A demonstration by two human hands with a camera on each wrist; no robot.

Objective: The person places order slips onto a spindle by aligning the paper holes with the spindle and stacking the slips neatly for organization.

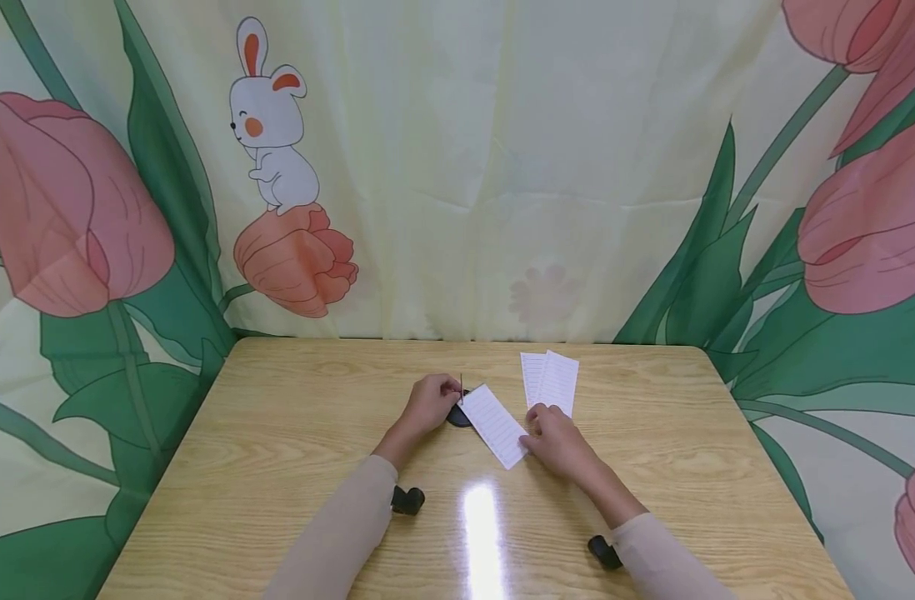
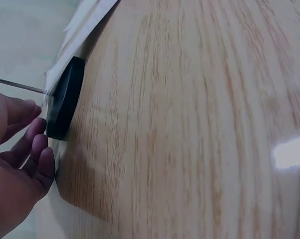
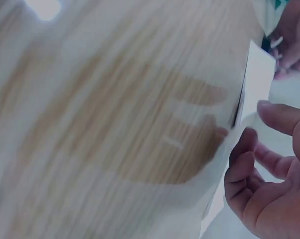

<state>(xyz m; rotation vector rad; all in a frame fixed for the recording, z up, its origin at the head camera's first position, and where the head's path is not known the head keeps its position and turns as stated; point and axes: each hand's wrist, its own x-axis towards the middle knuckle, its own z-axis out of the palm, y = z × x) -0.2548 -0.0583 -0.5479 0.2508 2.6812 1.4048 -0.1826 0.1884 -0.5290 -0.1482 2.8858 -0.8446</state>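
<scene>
A bill spike with a round black base (image 1: 459, 417) and a thin upright metal rod (image 2: 18, 85) stands mid-table. One corner of a printed white paper slip (image 1: 495, 427) is at the foot of the rod, above the base. My left hand (image 1: 429, 402) is at the left of the spike, its fingers loosely bent close to the rod and the slip's corner. At the slip's opposite end, my right hand (image 1: 558, 442) holds the edge between thumb and fingers. Whether the left fingertips touch the slip is hard to see.
Two overlapping printed slips (image 1: 558, 382) lie just beyond the right hand. The wooden table (image 1: 292, 417) ends at a curtain (image 1: 442, 167) printed with tulips and a rabbit. A black wrist device shows at each sleeve, and a bright reflection lies near the front.
</scene>
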